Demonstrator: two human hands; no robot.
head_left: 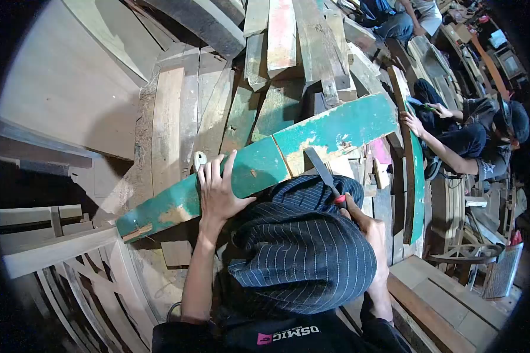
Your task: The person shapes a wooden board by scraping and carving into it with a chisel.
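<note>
A long board with chipped green paint [250,167] lies slantwise in front of my knees, bare wood showing in patches and a crack across its middle. My left hand [218,188] rests flat on it, fingers spread towards the far edge. Beside those fingertips is a small whitish object [200,159], partly hidden. In my right hand [362,226] is a scraper [321,167] with a flat metal blade and a red and black handle. Its blade tip is over or on the worn patch; contact is hard to make out.
Several stacked planks [282,44] lie beyond the board. A slatted wooden frame [121,276] stands at lower left, below a large pale panel [65,88]. At right a co-worker [483,135] holds another green board [417,176] and a tool. Another person [394,23] sits farther back.
</note>
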